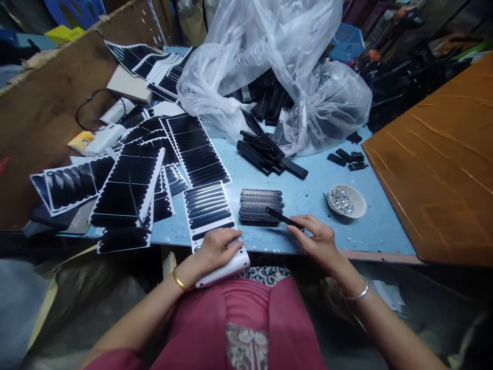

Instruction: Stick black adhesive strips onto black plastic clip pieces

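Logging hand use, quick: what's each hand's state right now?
Left hand: on a sheet of black strips; grip can't be told.
Right hand: closed, holding a slim black piece.

Room: workshop
Blue worktable (308,195): beneath the right fingers (310,222)
Cut black sheets (129,180): left of them
Bagged black parts (274,103): beyond them
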`<action>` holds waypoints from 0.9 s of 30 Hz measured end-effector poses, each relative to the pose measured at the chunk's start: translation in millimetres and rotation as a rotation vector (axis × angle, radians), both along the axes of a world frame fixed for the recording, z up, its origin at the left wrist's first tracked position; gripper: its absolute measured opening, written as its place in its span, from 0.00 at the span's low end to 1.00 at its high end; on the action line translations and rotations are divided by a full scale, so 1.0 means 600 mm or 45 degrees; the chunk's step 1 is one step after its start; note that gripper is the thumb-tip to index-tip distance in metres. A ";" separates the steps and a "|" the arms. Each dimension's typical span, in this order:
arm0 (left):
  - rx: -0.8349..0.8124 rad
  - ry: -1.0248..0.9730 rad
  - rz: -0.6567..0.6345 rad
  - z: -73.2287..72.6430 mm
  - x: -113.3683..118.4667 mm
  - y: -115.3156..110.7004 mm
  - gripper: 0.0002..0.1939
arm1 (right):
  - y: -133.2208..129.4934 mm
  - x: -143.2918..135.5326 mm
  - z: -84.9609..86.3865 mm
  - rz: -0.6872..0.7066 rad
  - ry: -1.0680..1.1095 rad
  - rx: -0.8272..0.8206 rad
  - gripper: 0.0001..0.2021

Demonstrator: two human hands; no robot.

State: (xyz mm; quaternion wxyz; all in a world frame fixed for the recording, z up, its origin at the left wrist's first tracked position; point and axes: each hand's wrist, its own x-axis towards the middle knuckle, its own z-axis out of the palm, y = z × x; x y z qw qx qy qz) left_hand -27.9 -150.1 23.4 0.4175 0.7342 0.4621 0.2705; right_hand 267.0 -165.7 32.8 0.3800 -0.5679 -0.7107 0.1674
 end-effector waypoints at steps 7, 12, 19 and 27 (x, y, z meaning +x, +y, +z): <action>0.106 0.113 0.123 0.013 -0.008 0.052 0.07 | 0.039 -0.014 -0.022 0.077 -0.040 -0.027 0.08; 0.110 0.062 0.123 -0.012 0.021 0.078 0.07 | 0.044 -0.018 -0.025 0.119 -0.083 0.022 0.08; 0.120 0.049 0.076 -0.025 0.026 0.063 0.03 | 0.032 -0.021 -0.020 0.189 -0.127 0.111 0.06; -0.079 -0.121 0.109 -0.019 0.022 0.048 0.17 | 0.015 -0.023 0.002 0.345 -0.196 0.102 0.06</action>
